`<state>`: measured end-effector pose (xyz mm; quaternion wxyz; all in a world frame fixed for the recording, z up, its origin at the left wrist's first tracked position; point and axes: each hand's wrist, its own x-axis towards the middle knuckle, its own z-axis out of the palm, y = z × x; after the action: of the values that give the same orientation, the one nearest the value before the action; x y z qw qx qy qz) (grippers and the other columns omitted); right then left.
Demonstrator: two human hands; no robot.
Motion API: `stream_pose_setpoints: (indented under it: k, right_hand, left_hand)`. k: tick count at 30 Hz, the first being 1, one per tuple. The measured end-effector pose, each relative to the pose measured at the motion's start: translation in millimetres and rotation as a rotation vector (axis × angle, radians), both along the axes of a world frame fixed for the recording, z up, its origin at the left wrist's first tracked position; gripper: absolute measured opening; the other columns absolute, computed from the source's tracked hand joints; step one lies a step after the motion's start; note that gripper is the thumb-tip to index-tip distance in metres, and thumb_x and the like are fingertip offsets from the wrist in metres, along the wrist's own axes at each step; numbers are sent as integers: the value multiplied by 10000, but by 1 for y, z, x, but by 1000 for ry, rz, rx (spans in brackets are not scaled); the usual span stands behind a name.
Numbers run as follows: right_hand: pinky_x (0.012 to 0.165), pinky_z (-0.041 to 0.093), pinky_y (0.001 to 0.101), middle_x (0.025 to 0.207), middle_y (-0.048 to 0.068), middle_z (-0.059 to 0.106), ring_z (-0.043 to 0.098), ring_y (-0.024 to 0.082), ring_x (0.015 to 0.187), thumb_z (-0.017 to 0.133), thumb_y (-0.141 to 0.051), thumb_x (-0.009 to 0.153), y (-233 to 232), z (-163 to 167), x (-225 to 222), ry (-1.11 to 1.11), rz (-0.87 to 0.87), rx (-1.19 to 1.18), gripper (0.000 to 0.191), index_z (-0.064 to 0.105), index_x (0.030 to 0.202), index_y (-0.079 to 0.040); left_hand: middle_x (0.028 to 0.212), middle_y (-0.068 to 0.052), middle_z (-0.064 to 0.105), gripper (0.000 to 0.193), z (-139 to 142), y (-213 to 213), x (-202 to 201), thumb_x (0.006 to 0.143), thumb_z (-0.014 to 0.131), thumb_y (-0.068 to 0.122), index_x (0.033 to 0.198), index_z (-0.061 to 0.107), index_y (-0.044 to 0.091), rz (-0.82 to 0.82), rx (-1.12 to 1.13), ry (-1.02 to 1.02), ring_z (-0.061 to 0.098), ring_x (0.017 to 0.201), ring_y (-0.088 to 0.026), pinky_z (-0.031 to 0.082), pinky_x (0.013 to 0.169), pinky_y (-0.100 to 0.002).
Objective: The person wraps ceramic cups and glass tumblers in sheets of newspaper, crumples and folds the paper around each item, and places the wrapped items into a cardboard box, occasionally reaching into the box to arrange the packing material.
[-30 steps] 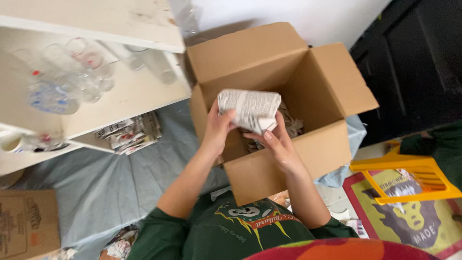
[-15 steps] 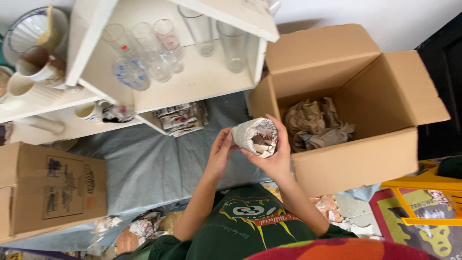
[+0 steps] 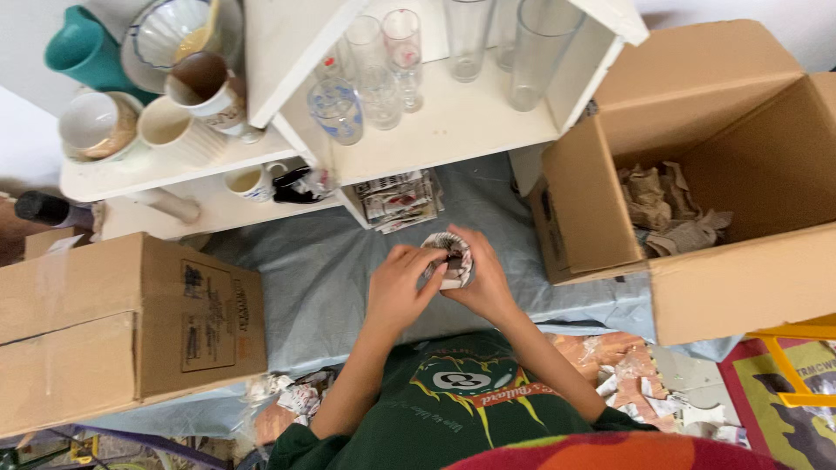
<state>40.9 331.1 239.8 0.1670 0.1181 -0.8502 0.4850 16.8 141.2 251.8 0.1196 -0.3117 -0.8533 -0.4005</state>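
One camera only, worn on the head; it looks steeply down, close to the hands; shelves above.

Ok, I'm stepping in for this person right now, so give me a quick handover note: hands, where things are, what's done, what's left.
Left hand: fingers at the open top of the paper-wrapped item, pulling at the wrapping.
Right hand: cupped around the same item, holding it above the blue sheet.
Open cardboard box stands to the right, with crumpled paper inside.
White shelf ahead holds glasses; mugs sit to its left.
Done: item is out of the box.
Left: wrapping is still on; what is inside cannot be told.
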Motion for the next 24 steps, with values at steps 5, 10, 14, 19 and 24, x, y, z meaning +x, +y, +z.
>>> stream_pose_setpoints:
  k: [5, 10, 14, 19, 24]
  right_hand:
    - [1064, 374, 468, 1372, 106, 584, 519, 343, 1279, 898, -144, 576, -27, -26, -8, 34, 58, 250, 939, 512, 1432, -113]
    - [1075, 381, 467, 1341, 80, 598, 523, 318, 1269, 867, -137, 602, -41, -45, -11, 25, 27, 291, 874, 540, 1413, -132]
    - [1080, 366, 477, 1343, 83, 582, 507, 326, 1258, 876, -170, 619, -43, -58, -16, 26, 32, 335, 859, 538, 1406, -109]
    - [1114, 355, 488, 1373, 55, 579, 507, 304, 1300, 866, -152, 628, -47, -70, -14, 74, -8, 418, 845, 546, 1409, -125]
    - [1098, 347, 505, 1350, 52, 569, 494, 305, 1274, 868, -123, 550, -42, -72, -17, 14, -20, 473, 899, 540, 1386, -135]
  left_hand:
    - [1114, -167, 705, 374, -20, 2, -4, 1059, 488, 358, 1108, 660, 30, 36, -190, -226, 640, 1077, -386, 518, 845, -473]
    - [1147, -254, 666, 533, -71, -8, -22, 1089, 397, 450, 1163, 623, -27, -86, 44, -413, 599, 1099, -476, 487, 884, -506]
    - [1107, -252, 692, 626, -114, -15, -33, 1044, 379, 547, 1182, 616, -16, -83, -38, -769, 648, 1069, -454, 500, 900, -489]
    - [1206, -176, 685, 659, -183, -14, -45, 1075, 383, 566, 1321, 618, 1, -255, 174, -888, 616, 1136, -321, 475, 985, -391]
    - [1048, -34, 713, 563, -225, -6, -56, 1035, 471, 544, 1128, 695, 36, -192, 618, -1117, 627, 972, -98, 497, 894, -257]
